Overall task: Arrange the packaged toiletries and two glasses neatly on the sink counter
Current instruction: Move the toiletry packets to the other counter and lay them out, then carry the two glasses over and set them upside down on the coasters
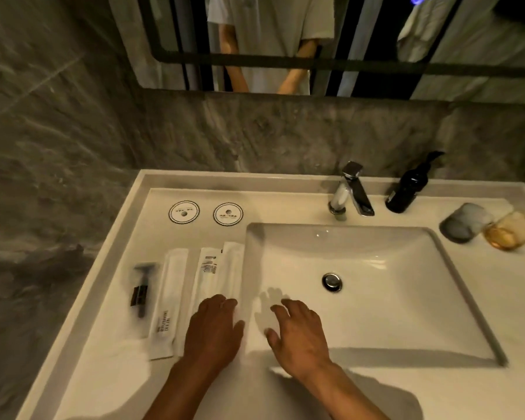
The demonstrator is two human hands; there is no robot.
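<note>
Packaged toiletries lie in a row on the white counter (112,374) left of the basin: a razor in clear wrap (141,287), a long white packet (167,301), a printed white packet (208,274) and another white packet (234,265) at the basin's edge. My left hand (214,331) rests flat on the near ends of the two right packets. Over the basin's left side, my right hand (297,338) hovers with fingers spread and nothing in it. A grey glass (464,222) and an amber glass (508,233) lie on their sides at the right. Two round coasters (184,212) (228,214) sit behind the packets.
The square sink basin (406,298) with its drain (332,281) fills the middle. A chrome tap (350,189) and a black pump bottle (408,189) stand at the back. A stone wall lies left and behind, with a mirror above.
</note>
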